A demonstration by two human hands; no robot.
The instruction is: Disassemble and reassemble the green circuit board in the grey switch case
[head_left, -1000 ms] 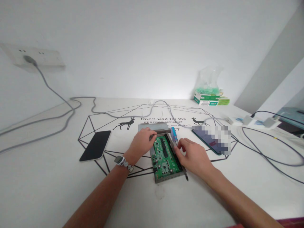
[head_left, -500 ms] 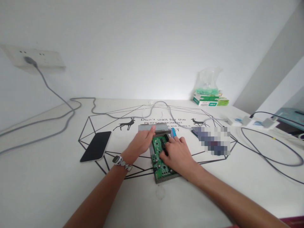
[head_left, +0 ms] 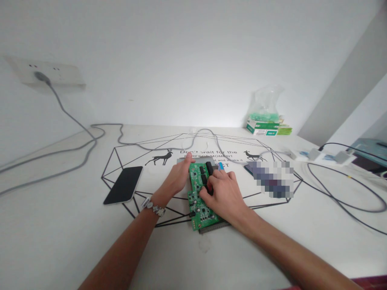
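A green circuit board [head_left: 196,197] with black parts on it sits raised and shifted over a grey metal case [head_left: 213,228], whose edge shows below and to the right of the board. My right hand [head_left: 225,193] is closed over the board's right side, thumb and fingers pinching a black block-shaped component. At the upper left edge of the board, my left hand [head_left: 179,173] grips with its thumb pointing up; its fingertips are hidden behind the edge. A blue tab [head_left: 221,166] shows just beyond my right hand, and a grey metal plate [head_left: 198,160] lies behind the board.
A dark-screened phone [head_left: 123,185] lies on the left of the white table [head_left: 181,262]. To the right is a blurred-out item [head_left: 270,181]. Grey cable [head_left: 145,148] runs along the back. Boxes [head_left: 263,127] with a plastic bag and a power strip [head_left: 320,155] stand at the right.
The circuit board has come up out of the metal case and moved left, past its left edge. My right hand has moved slightly left with it; my left hand has shifted slightly left.
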